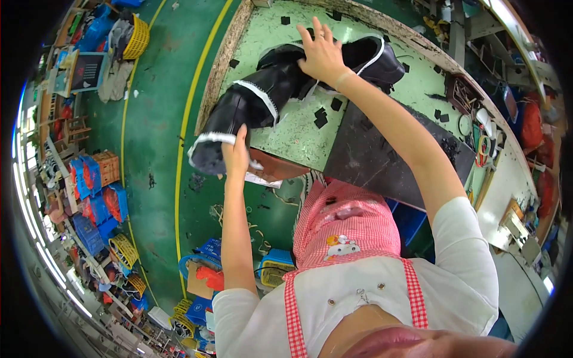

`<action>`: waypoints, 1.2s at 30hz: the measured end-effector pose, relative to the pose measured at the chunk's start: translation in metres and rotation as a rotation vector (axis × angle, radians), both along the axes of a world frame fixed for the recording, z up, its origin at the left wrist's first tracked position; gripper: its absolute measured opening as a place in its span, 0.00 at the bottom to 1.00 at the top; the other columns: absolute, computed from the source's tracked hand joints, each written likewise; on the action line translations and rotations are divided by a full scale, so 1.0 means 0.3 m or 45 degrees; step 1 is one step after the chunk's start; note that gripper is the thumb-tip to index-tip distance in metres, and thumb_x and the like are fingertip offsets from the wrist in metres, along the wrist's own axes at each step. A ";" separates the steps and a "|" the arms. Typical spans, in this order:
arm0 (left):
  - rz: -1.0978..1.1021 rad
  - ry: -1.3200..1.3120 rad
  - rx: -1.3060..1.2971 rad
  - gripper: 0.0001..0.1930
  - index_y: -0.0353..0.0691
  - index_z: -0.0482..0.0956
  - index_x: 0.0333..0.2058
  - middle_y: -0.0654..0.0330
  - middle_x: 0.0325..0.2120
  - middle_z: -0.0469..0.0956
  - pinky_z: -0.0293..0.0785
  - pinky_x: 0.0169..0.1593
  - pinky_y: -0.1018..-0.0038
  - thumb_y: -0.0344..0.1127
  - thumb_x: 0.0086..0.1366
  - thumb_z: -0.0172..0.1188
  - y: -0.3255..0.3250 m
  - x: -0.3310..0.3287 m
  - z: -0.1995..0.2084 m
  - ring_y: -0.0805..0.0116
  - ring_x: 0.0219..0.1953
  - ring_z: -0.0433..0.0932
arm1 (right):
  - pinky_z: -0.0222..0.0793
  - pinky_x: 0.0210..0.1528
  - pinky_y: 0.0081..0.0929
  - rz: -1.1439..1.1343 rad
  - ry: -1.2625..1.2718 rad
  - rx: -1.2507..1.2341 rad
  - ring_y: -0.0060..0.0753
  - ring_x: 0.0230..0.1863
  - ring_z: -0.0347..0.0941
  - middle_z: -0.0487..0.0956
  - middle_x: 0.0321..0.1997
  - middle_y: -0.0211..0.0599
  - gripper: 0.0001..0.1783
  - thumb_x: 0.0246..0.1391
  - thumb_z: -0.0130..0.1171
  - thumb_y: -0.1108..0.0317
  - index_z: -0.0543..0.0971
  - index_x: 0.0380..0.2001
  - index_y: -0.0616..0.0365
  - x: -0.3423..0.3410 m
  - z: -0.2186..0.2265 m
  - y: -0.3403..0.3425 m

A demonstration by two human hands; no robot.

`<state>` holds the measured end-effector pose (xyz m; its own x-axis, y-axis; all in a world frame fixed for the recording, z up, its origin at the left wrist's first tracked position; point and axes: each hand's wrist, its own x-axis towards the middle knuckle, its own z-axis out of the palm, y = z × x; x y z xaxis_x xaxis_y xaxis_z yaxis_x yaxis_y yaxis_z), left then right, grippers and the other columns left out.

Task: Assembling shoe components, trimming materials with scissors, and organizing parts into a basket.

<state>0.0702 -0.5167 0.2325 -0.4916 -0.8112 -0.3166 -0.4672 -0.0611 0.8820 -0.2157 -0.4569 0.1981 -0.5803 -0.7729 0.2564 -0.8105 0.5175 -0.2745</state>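
Red-checked apron straps (295,316) lie nearest. Left hand (236,156) grips glossy black, white-trimmed, leather-like shoe pieces (225,113) overhanging a pale-green tabletop (304,137); right hand (322,56) spreads loosely over them (contact is hard to judge). Square black scraps (320,119) lie around; the right forearm (406,125) crosses a dark flat board (376,155).

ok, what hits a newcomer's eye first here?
The white-edged black boot-like pieces across the pale green bench, upper centre. The left hand holds their near-left end; the right hand is spread open over their far part. Next, the red-checked apron, just below the bench.
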 end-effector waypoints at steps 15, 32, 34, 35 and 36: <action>-0.830 0.113 0.438 0.19 0.26 0.76 0.42 0.57 0.40 0.79 0.67 0.51 0.73 0.36 0.55 0.59 -0.040 -0.592 -0.198 0.67 0.43 0.74 | 0.37 0.62 0.71 -0.735 -0.581 0.547 0.63 0.69 0.41 0.48 0.70 0.55 0.60 0.36 0.53 0.22 0.58 0.64 0.58 -0.240 0.127 0.258; -0.978 -0.106 0.228 0.34 0.33 0.81 0.40 0.43 0.44 0.77 0.55 0.62 0.60 0.59 0.42 0.62 0.192 -0.431 -0.150 0.49 0.53 0.71 | 0.57 0.59 0.33 0.393 -0.313 0.250 0.45 0.58 0.65 0.67 0.61 0.51 0.36 0.44 0.43 0.76 0.60 0.62 0.60 -0.610 -0.210 0.504; -0.923 -0.117 0.261 0.33 0.33 0.81 0.38 0.43 0.42 0.78 0.62 0.57 0.61 0.61 0.45 0.61 0.185 -0.178 -0.074 0.49 0.50 0.73 | 0.44 0.68 0.32 0.518 -0.460 0.353 0.44 0.66 0.56 0.65 0.62 0.49 0.35 0.42 0.41 0.83 0.64 0.60 0.62 -0.235 0.116 0.297; -0.913 -0.066 0.314 0.33 0.33 0.82 0.36 0.43 0.41 0.78 0.66 0.54 0.62 0.61 0.46 0.61 0.195 -0.078 -0.002 0.49 0.48 0.75 | 0.46 0.68 0.33 0.616 -0.387 0.411 0.45 0.66 0.57 0.66 0.61 0.49 0.35 0.42 0.40 0.84 0.64 0.59 0.63 -0.148 0.220 0.237; -0.842 -0.003 0.389 0.32 0.32 0.82 0.35 0.43 0.39 0.79 0.68 0.51 0.62 0.61 0.47 0.61 0.208 0.040 0.035 0.50 0.45 0.76 | 0.47 0.67 0.34 0.740 -0.391 0.441 0.47 0.65 0.58 0.67 0.60 0.49 0.34 0.42 0.41 0.85 0.65 0.58 0.62 0.030 0.330 0.154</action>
